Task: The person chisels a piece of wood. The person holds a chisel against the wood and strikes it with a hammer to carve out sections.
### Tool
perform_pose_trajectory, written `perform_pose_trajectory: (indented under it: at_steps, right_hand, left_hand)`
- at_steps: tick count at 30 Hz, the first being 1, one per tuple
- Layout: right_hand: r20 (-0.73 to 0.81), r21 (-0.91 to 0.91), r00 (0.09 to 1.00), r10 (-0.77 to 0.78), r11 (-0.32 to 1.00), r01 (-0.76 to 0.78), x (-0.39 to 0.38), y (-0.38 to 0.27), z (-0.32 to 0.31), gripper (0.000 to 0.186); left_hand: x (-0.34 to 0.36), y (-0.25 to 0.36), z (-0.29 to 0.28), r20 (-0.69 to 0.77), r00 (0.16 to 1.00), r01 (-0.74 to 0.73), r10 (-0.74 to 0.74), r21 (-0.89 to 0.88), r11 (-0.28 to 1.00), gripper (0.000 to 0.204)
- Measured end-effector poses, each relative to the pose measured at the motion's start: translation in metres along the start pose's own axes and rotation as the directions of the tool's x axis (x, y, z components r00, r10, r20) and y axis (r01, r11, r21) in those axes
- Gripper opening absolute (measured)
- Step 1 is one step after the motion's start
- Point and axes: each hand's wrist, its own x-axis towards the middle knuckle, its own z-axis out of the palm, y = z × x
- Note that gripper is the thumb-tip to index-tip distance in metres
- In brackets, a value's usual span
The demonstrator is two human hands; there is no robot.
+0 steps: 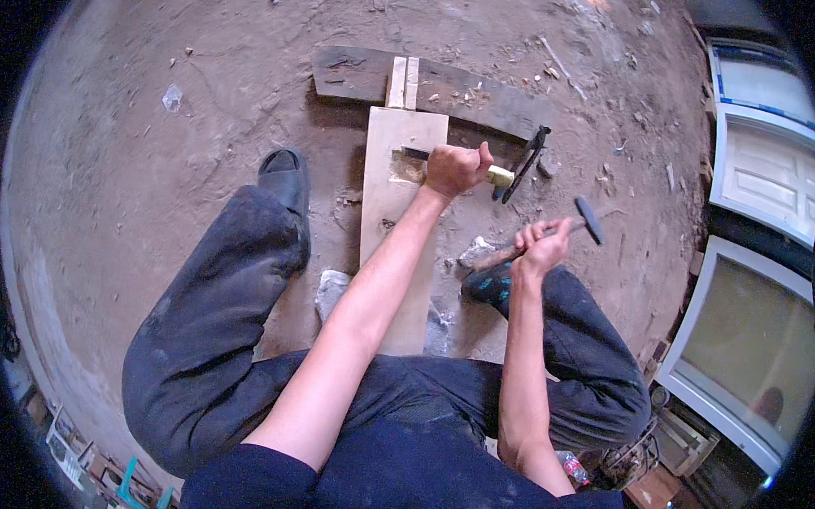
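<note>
Between my knees lies a long pale wooden board [392, 223] with a shallow recess [405, 169] cut near its far end. My left hand [453, 170] is closed round a chisel [500, 176]; its pale yellow handle end points right and its dark blade reaches left to the recess. Off to the right of the board, my right hand [542, 247] grips a hammer [589, 220] by its wooden handle, the dark metal head raised beyond my fist and apart from the chisel.
A dark plank [485, 100] lies crosswise beyond the board, with narrow pale strips [404, 82] on it. A black clamp [525, 164] stands close to the chisel handle. Wood chips litter the dirt floor [224, 96]. White-framed panels [747, 311] lean along the right side.
</note>
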Motion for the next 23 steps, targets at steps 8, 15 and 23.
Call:
perform_pose_trajectory:
  at_steps: [8, 15, 23]
  right_hand:
    - [0.298, -0.018, 0.944, 0.142, 0.989, -0.144, 0.014, -0.009, -0.022, 0.037]
    - [0.413, -0.489, 0.641, 0.647, 0.751, -0.443, 0.028, -0.006, -0.032, 0.039]
    - [0.093, -0.059, 0.988, 0.122, 0.991, -0.117, 0.015, 0.004, -0.013, 0.044]
  left_hand:
    - [0.001, -0.005, 0.003, 0.012, 0.999, 0.033, -0.034, 0.076, 0.997, 0.046]
    - [0.0, -0.004, -0.003, 0.021, 0.998, 0.049, -0.051, 0.078, 0.996, 0.046]
    - [0.0, -0.004, 0.004, 0.013, 0.996, 0.085, -0.086, 0.079, 0.993, 0.046]
